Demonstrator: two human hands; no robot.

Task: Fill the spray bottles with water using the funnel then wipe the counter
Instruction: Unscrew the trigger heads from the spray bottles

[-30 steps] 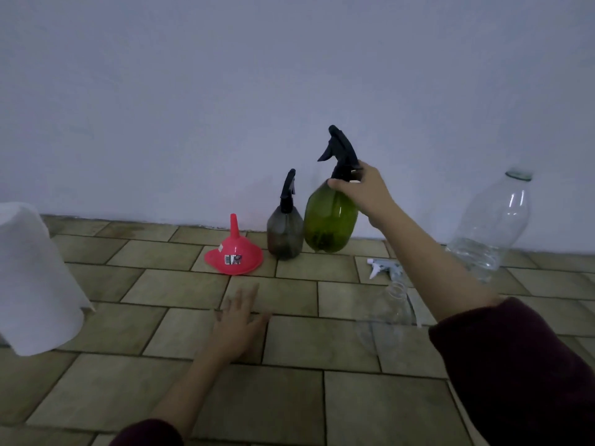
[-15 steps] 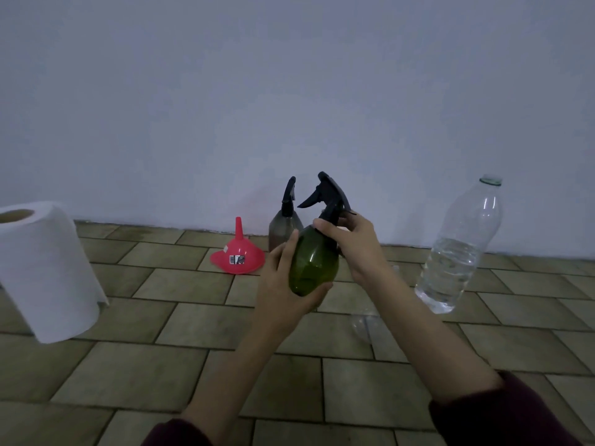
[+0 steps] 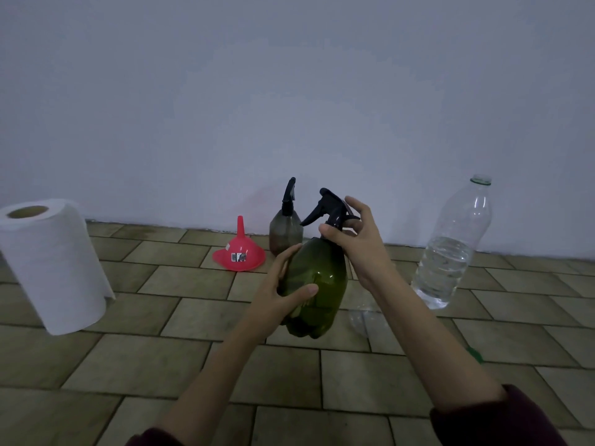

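I hold a green spray bottle (image 3: 322, 284) above the tiled counter (image 3: 180, 310). My left hand (image 3: 283, 291) wraps its body from the left. My right hand (image 3: 357, 239) grips the neck just under the black trigger head (image 3: 328, 207). A grey spray bottle (image 3: 286, 230) with a black trigger stands at the wall behind. A red funnel (image 3: 240, 252) lies mouth down to its left. A clear water bottle (image 3: 454, 249), uncapped and partly full, stands at the right.
A white paper towel roll (image 3: 53, 265) stands at the left. A clear bottle (image 3: 362, 317) lies on the tiles behind my right forearm, mostly hidden. A small green thing (image 3: 476, 354) peeks out right of that arm. A plain wall (image 3: 289, 107) closes the back.
The green bottle came down from near the wall toward me. My left hand left the tiles and took hold of its body. My right hand shifted on the neck.
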